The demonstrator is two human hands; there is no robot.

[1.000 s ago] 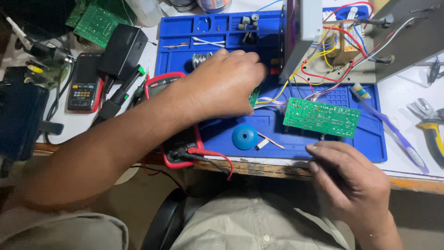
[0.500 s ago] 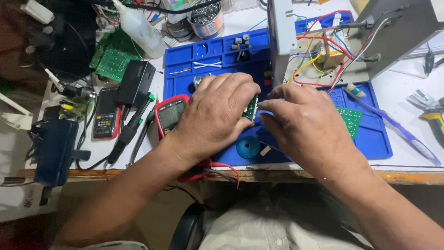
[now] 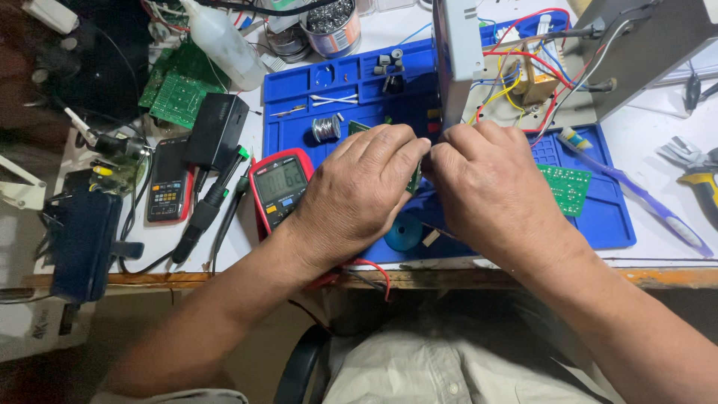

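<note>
Over the blue mat [image 3: 598,224], two hands, left [image 3: 357,196] and right [image 3: 490,191], together pinching one small green board [image 3: 413,178]; one multimeter [image 3: 280,187] beside

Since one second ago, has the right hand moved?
Yes. The right hand went from the near table edge up onto the blue mat, meeting the left hand.

The workbench [image 3: 658,258] has a white top with a worn wooden front edge. Directly on it lie a blue work mat [image 3: 598,224], a red multimeter [image 3: 280,187], a black calculator [image 3: 168,179], a green circuit board [image 3: 176,90], a white squeeze bottle [image 3: 224,45] and pliers [image 3: 695,172].
</note>
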